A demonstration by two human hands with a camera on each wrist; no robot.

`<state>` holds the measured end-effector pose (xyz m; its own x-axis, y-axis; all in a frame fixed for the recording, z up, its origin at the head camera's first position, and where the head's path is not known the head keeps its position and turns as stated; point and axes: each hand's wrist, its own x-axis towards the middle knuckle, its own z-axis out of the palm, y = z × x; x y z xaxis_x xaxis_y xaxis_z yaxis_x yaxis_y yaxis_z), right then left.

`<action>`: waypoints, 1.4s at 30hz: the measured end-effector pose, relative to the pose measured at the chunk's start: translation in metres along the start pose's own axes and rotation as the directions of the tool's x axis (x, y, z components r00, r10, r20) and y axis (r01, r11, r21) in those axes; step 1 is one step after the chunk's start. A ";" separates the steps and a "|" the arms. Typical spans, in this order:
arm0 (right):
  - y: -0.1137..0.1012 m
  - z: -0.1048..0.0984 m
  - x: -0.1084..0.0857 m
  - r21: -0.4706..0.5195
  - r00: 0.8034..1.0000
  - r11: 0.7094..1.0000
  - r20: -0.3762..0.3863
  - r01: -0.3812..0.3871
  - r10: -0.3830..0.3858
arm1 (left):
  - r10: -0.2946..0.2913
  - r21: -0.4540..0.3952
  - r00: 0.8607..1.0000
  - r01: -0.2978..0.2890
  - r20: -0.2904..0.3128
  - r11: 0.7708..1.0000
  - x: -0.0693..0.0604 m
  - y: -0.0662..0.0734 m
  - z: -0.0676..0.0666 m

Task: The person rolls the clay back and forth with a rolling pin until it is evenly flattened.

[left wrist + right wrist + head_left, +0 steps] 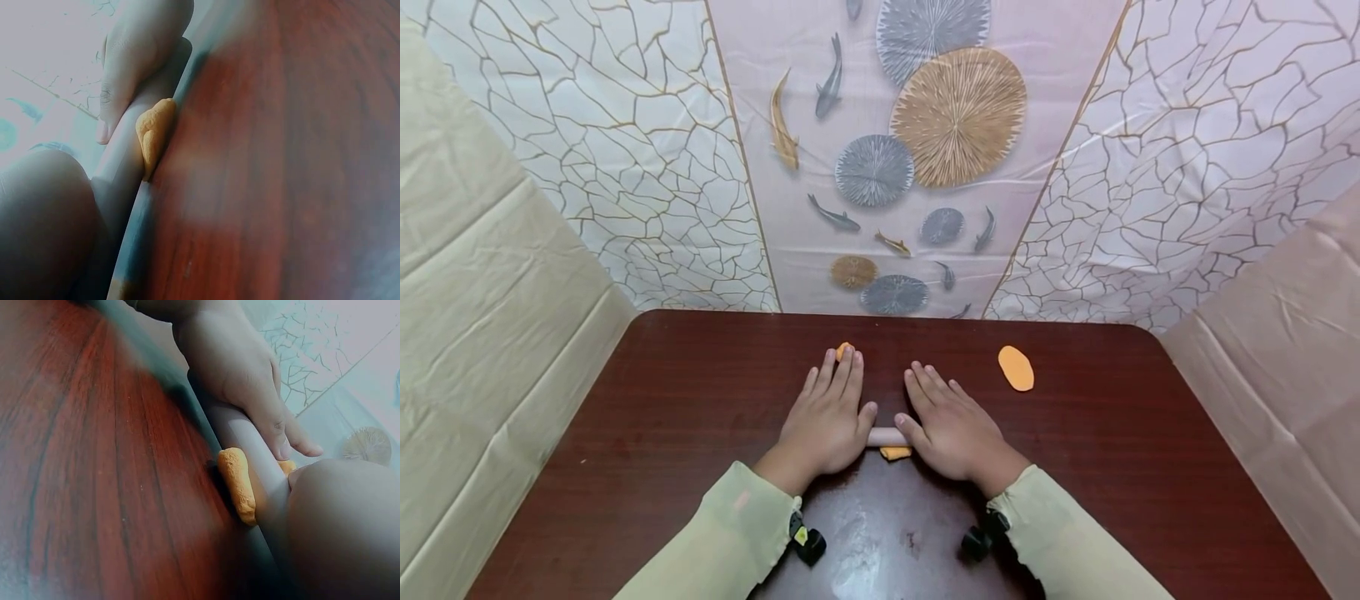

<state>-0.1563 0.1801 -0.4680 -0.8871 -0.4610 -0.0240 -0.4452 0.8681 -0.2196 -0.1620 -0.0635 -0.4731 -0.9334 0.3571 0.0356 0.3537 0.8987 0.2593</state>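
Note:
A smooth, pale rolling pin (887, 437) lies crosswise on the table, mostly covered by the two hands. Beneath its middle is a lump of orange dough (895, 453); its near edge bulges out toward the person, as the right wrist view shows with the same dough (237, 484). My left hand (827, 421) rests palm down on the pin's left part, fingers straight and pointing away. On the right part my right hand (955, 425) lies the same way, thumb near the middle. The pin's ends are hidden in the head view.
A flat orange oval (1017, 368) lies on the table at the back right. Another small orange piece (843, 351) shows partly behind the left fingertips. The dark red wooden table (700, 400) meets patterned cloth at the back, with beige cloth (482, 333) at the sides.

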 end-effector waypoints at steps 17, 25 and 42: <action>0.001 -0.001 0.004 0.014 1.000 1.000 0.008 -0.006 0.006 | -0.017 0.004 1.000 0.017 0.002 1.000 0.005 -0.004 0.003; 0.002 -0.002 0.007 0.010 1.000 1.000 0.012 -0.010 0.010 | -0.019 0.006 1.000 0.019 0.002 1.000 0.008 -0.005 0.004; -0.001 0.004 -0.003 -0.013 0.999 1.000 -0.031 0.013 -0.013 | 0.028 0.037 1.000 -0.028 0.002 0.999 0.001 -0.003 0.005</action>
<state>-0.1525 0.1795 -0.4718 -0.8845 -0.4665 0.0087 -0.4580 0.8644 -0.2076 -0.1642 -0.0647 -0.4784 -0.9230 0.3825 0.0407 0.3816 0.8972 0.2222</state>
